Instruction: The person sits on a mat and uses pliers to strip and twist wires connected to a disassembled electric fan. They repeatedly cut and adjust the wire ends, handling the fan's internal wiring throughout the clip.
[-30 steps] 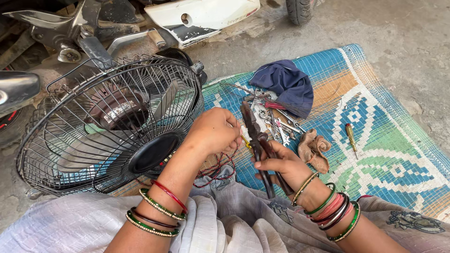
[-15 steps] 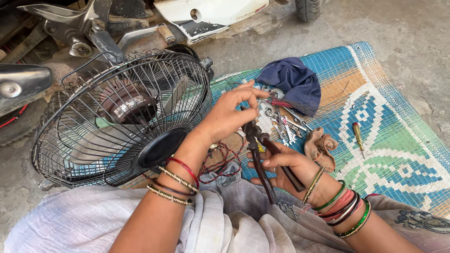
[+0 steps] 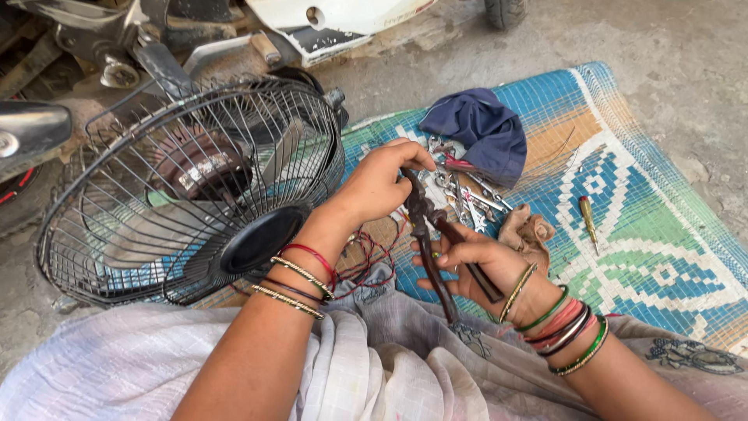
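Right now your right hand (image 3: 487,265) grips the dark handles of the pliers (image 3: 436,242), fingers curled shut around them, just beside the fan (image 3: 195,195). Your left hand (image 3: 382,183) pinches the plier head with its fingertips closed, perhaps on a thin wire, though that is too small to tell. Red wires (image 3: 374,257) trail loose below the pliers, so the wiring looks unfinished. Beyond the fan's right side, spanners (image 3: 467,199), a screwdriver (image 3: 588,218) and a blue cloth (image 3: 479,132) lie on the woven mat (image 3: 662,234).

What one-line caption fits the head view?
Right hand grips pliers, left hand at their jaws, beside a caged fan.
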